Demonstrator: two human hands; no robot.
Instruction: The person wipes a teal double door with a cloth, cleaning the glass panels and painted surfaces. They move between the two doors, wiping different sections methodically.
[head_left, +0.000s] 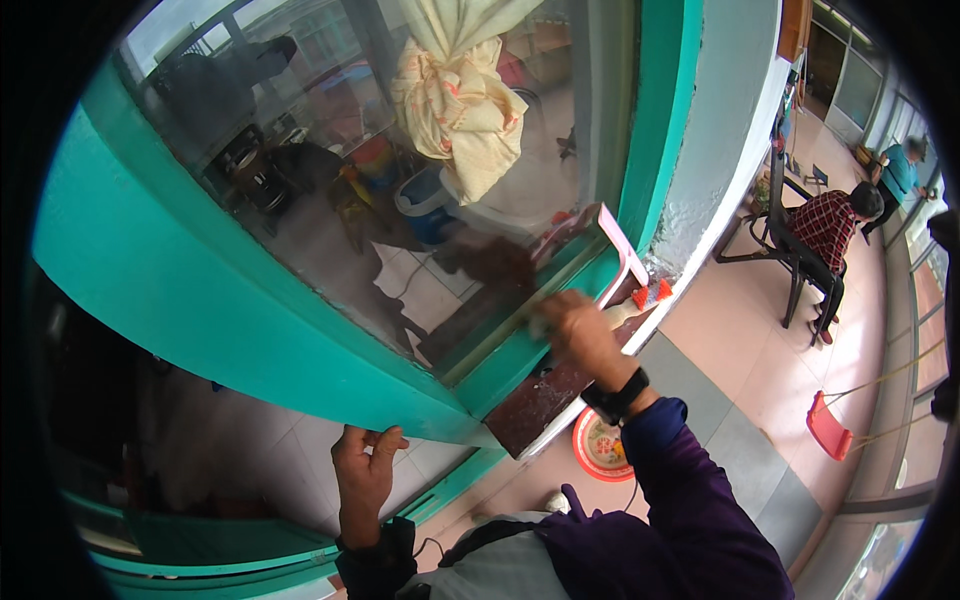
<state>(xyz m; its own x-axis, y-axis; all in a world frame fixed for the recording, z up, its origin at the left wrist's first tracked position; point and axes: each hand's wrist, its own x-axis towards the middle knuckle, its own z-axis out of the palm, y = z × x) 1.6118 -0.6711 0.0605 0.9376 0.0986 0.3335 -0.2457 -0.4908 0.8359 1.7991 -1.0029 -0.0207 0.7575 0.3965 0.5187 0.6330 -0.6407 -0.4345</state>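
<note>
My right hand (581, 330), blurred by motion, is at the lower rail of a green window frame (517, 360). Something small and pale shows at its fingers, too blurred to name. Beyond that hand, a pink plastic tool (624, 244) with a broad flat head leans against the window corner. A brush (651, 294) with orange-red bristles lies on the dark brown sill (536, 412). My left hand (365, 461) holds the lower edge of the wide green frame post (300, 345), its thumb and fingers bent against it.
Behind the glass hang a knotted cream curtain (461, 112) and a blue bucket (427, 202). Below the sill, a red-rimmed patterned basin (604, 446) stands on the tiles. One person sits in a black chair (795, 247); another stands farther off. A red swing seat (829, 426) hangs from ropes.
</note>
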